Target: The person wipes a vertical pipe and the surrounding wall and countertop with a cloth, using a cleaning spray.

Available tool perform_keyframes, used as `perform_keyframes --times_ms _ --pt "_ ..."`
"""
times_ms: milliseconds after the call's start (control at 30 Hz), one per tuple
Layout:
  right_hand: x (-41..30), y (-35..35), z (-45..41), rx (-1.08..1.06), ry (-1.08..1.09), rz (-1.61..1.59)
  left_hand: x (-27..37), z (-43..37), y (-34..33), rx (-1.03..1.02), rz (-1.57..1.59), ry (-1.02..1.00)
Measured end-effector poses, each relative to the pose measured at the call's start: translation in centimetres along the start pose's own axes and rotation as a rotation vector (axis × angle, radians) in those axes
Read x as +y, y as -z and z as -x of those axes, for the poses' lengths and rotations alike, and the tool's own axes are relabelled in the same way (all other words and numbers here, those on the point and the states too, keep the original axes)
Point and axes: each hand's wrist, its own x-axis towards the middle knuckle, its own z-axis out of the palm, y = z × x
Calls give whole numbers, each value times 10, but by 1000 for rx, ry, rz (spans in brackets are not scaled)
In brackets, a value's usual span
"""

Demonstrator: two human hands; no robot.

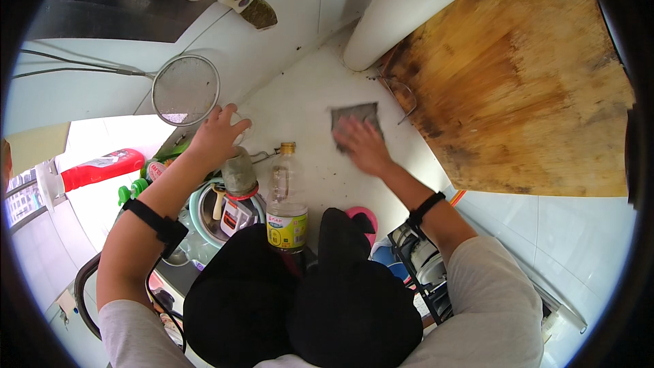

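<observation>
My right hand [360, 145] lies flat over a dark grey cloth [365, 110], pressing it on the white surface [306, 87]; both are slightly blurred. My left hand [219, 133] has its fingers and thumb curled about a clear round container [245, 130], mostly hidden by the hand. Just below that hand is a cloudy glass jar [239, 171] with a red rim at its lower end. A clear plastic bottle [287, 199] with a yellow cap and a yellow-green label stands between my hands, close to my knees.
A stained wooden board [526, 87] leans at the right, beside a thick white pipe [409, 10] and a bent wire [409, 97]. A round mesh strainer [185, 89] hangs at the left wall. Below are a red bottle [104, 168], a light-blue-rimmed basin [196, 204] and a dark rack [421, 271].
</observation>
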Motion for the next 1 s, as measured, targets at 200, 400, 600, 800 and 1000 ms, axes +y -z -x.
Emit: perform_keyframes --times_ms 200,400,600,800,1000 --pt "-15 9 -132 267 -121 -65 -16 7 2 74 -28 -32" --pt "-60 -11 -83 33 331 -222 -33 25 -12 51 -97 -41" --pt "-12 10 -43 22 84 -101 -31 45 -6 57 -82 -45" --pt "-74 -9 -163 152 203 -186 -31 45 -3 -22 -137 11" --pt "-63 -7 -134 -63 549 -209 -31 36 -5 -39 -203 -15"
